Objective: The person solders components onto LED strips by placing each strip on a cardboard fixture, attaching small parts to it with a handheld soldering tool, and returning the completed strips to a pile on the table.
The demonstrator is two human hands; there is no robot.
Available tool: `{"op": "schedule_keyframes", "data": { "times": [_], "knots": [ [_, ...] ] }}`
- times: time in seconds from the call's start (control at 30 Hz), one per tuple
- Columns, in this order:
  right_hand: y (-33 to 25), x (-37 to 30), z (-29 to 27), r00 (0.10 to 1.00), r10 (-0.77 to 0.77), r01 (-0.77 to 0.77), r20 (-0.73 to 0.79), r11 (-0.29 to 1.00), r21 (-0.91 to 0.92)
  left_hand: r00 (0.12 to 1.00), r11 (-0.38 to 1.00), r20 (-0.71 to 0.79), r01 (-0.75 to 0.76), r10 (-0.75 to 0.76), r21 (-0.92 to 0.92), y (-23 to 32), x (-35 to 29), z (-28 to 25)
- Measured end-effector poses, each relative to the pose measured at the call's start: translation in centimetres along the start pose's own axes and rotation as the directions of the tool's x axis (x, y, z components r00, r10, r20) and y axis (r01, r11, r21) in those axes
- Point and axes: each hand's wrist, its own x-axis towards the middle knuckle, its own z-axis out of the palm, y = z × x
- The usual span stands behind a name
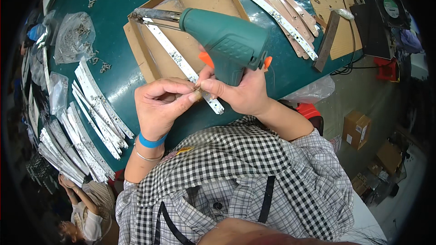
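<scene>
My left hand [161, 102] is closed in a pinch on a small brass-coloured metal part [198, 89], too small to make out fully. My right hand [247, 93] is wrapped round the grip of a green soldering gun [227, 31] with an orange trigger; its metal tip points to the far left. The right thumb and fingertip also meet at the small part. Under both hands, a narrow white circuit-board strip [170, 52] runs at a slant from the shallow cardboard tray [136, 50] toward me.
Stacks of white strips [97, 104] lie at the left, near a plastic bag of small metal parts [75, 36]. More strips [277, 16] sit behind at the right, beside a dark bar [326, 41]. Another person [88, 208] is at lower left.
</scene>
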Motion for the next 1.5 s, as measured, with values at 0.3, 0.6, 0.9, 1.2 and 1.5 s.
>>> {"op": "schedule_keyframes", "data": {
  "times": [0.3, 0.6, 0.9, 1.2, 1.5],
  "knots": [
    [0.4, -0.4, 0.4, 0.996, 0.037, -0.034, -0.084, 0.999, 0.031, 0.956, 0.818, 0.169, -0.293, 0.24, 0.496, 0.6, 1.6, -0.2],
    [-0.2, 0.4, -1.0, 0.982, -0.048, 0.018, -0.184, 0.987, -0.159, 0.856, 0.313, 0.085, -0.277, 0.511, 0.908, -1.8, 4.3, -3.8],
    [-0.3, -0.2, -1.5, 0.982, -0.028, -0.001, -0.187, 0.988, -0.154, 0.88, 0.299, 0.069, -0.232, 0.471, 0.925, -2.5, 4.5, -4.3],
    [-0.7, -0.8, -1.8, 0.981, 0.029, -0.055, -0.191, 0.99, -0.131, 0.885, 0.302, 0.08, -0.24, 0.459, 0.923, -2.5, 4.7, -4.3],
    [-1.5, -1.6, -2.3, 0.983, 0.032, -0.057, -0.183, 0.989, -0.136, 0.902, 0.361, 0.075, -0.244, 0.424, 0.9, -2.7, 4.9, -4.5]
  ]
}}
